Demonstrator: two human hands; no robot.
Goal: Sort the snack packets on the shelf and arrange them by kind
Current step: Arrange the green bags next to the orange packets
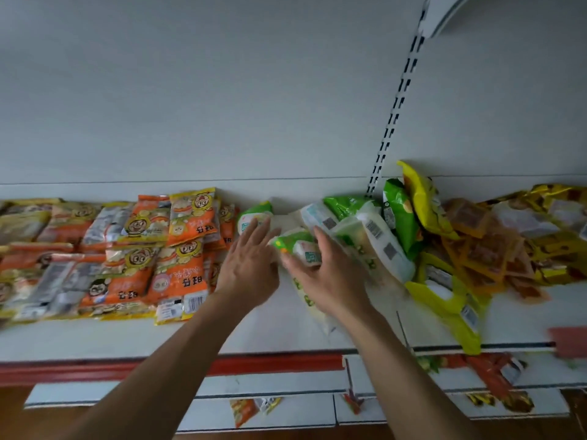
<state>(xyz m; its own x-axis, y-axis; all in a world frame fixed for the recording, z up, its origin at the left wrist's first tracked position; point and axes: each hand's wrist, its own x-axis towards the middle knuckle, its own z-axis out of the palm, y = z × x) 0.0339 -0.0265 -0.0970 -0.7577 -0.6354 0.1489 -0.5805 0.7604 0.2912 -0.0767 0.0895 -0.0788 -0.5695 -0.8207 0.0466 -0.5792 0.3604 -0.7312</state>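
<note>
Orange cartoon-face snack packets (178, 249) lie in overlapping rows on the left of the white shelf (95, 338). Green-and-white packets (365, 230) are heaped at the middle. My right hand (324, 274) grips one green-and-white packet (298, 246) by its left end. My left hand (251, 265) is beside it with fingers spread, resting flat near another green-and-white packet (254, 214). Yellow packets (451, 300) and orange-brown packets (486, 249) are jumbled on the right.
The shelf's red front strip (95, 369) runs along the near edge. A slotted upright (394, 115) stands at the back wall. Gold packets (559, 223) lie at the far right. Lower shelves (286, 404) hold a few packets. A red blurred tag (568, 341) sits at the right edge.
</note>
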